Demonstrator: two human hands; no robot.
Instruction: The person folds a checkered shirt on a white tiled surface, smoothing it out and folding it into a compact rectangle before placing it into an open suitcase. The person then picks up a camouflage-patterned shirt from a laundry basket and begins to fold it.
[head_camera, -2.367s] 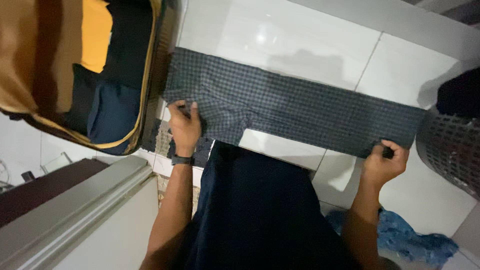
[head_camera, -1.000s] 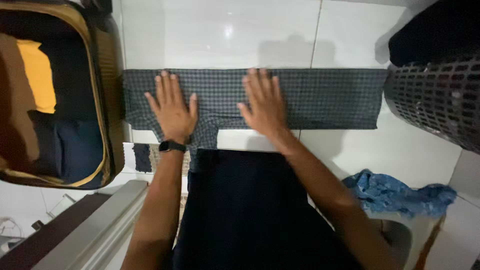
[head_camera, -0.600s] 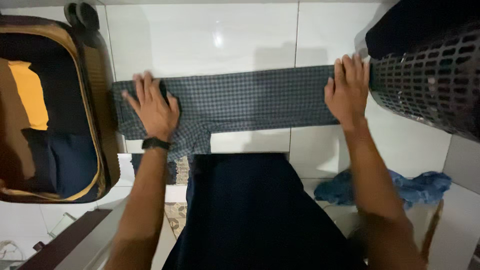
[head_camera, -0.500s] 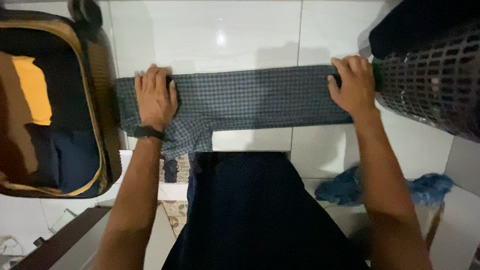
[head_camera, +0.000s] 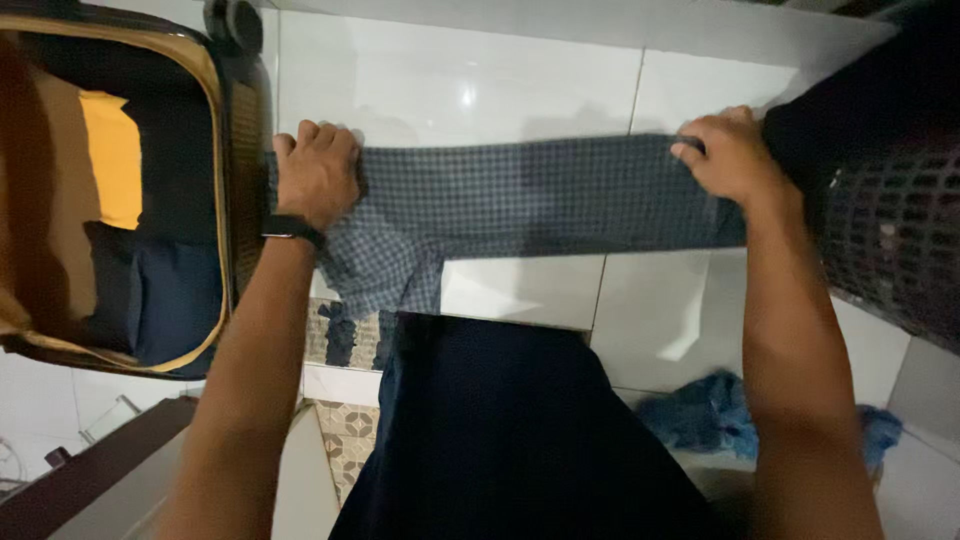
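My left hand (head_camera: 316, 172) curls over the far left end of the long folded strip of dark grey checked cloth (head_camera: 530, 195), fingers bent and closed around its upper edge, just beside the open brown-trimmed suitcase (head_camera: 235, 150) at the left of the frame. My right hand (head_camera: 730, 155) is closed the same way on the cloth's far right end, knuckles up, close against the dark perforated plastic laundry basket (head_camera: 900, 240) at the right edge. The cloth lies across the middle of the frame on the white glossy floor tiles (head_camera: 450, 80), stretched between my two hands, with a loose flap hanging down toward me near the left wrist and its black wristband (head_camera: 290, 226).

Half a second ago both hands already sat on those ends; since then the fingers have tucked in tighter, and the near edge by my right hand has lifted a little and wrinkled. A second ago my palms lay flat and open near the cloth's middle. A crumpled blue patterned cloth (head_camera: 705, 410) lies at lower right, beside my dark trouser leg (head_camera: 500, 430).
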